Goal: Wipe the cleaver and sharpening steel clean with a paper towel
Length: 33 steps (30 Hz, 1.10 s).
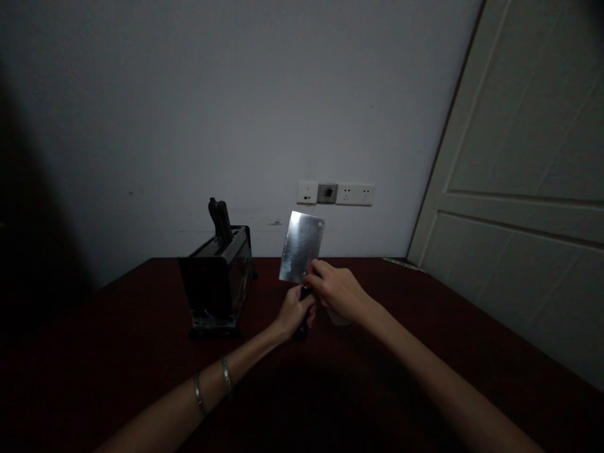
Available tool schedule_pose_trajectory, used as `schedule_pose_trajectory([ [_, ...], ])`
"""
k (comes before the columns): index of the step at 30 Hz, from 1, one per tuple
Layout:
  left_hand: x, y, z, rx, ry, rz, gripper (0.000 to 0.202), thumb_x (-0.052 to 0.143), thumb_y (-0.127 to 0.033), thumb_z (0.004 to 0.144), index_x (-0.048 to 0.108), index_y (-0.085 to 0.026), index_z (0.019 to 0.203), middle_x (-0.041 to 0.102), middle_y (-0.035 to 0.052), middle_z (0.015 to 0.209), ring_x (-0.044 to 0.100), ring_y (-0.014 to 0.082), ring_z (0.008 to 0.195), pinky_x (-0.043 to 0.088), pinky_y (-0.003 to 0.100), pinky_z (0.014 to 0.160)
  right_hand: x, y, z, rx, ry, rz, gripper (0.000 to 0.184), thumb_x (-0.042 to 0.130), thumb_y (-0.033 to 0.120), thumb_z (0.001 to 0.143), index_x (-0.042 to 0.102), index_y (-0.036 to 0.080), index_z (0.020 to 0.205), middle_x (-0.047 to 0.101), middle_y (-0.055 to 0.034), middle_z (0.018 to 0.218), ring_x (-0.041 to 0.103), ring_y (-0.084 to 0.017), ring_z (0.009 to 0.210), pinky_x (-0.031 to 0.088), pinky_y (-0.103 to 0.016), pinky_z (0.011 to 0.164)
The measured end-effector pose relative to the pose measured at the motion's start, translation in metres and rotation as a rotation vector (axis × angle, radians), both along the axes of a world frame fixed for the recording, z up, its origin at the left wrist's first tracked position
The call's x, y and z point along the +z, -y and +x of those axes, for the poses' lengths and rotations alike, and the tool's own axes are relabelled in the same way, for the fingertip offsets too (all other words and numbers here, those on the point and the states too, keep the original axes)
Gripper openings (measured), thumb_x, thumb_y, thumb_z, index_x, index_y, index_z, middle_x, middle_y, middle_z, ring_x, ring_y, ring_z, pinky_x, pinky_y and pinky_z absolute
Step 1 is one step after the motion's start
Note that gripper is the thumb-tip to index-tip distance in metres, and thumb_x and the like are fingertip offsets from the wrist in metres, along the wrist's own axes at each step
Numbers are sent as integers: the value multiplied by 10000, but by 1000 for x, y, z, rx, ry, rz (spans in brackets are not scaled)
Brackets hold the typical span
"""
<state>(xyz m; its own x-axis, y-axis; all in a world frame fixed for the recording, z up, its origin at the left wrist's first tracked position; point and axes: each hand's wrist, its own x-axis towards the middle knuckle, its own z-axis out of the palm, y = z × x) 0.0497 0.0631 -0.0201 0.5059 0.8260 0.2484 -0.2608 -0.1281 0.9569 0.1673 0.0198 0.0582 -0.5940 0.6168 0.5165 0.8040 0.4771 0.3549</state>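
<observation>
A cleaver (301, 245) with a broad shiny blade stands upright in front of me, blade up, with a small hole near its top right corner. My left hand (295, 311) is wrapped round its black handle. At the blade's lower right, where it meets the handle, my right hand (337, 289) has its fingers pinched together against the metal. A pale white piece, which looks like a cloth (340, 319), shows below the right palm; most of it is hidden by the hand.
On the dark red table (141, 371) at left stands a black knife block (212, 286) with black knife handles (219, 220) sticking up. Wall sockets (355, 194) sit behind the cleaver. A panelled white door (514, 207) borders the right side. A flat strip (403, 264) lies at the back right.
</observation>
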Motion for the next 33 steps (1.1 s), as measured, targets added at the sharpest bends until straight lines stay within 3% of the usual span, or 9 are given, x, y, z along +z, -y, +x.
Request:
schedule_pose_trajectory([
  [8,2,0,0,15,0,-23,289,594,-379,679,396,-177,619,404,-80,421,372,53,290,285,181,310,-7,-5,2,27,-28,58,135,472,175,817,586,179,888,557,-70,922,512,-174,775,256,-250,478],
  [14,2,-1,-3,-16,5,-28,332,589,-437,712,390,-180,645,415,-80,449,380,50,303,293,177,312,-11,1,25,-7,-27,24,180,498,88,766,588,184,887,561,-66,931,522,-176,796,320,-229,500],
  [20,3,0,-3,-41,26,-59,334,602,-439,713,388,-185,686,428,-86,466,383,47,311,301,170,315,-23,10,41,16,-352,-17,172,445,196,867,583,190,969,540,-75,979,546,-150,806,436,-243,613],
  [25,1,-1,-3,-32,45,-94,344,611,-435,708,370,-190,682,429,-86,466,378,50,306,300,173,305,-28,9,45,13,-460,-21,190,436,240,880,600,200,966,551,-64,950,565,-146,802,464,-248,649],
  [29,2,-2,-4,-47,60,-108,342,613,-429,708,375,-188,666,426,-82,463,380,56,306,301,180,300,-40,8,50,-96,-430,-98,190,445,264,874,605,206,961,565,-55,953,585,-148,790,464,-254,643],
  [33,8,-1,-6,-62,76,-115,349,609,-433,709,384,-180,622,415,-74,457,368,55,307,307,191,303,-65,11,54,-222,-236,-283,262,415,340,892,646,221,922,602,-52,910,601,-163,752,447,-263,601],
])
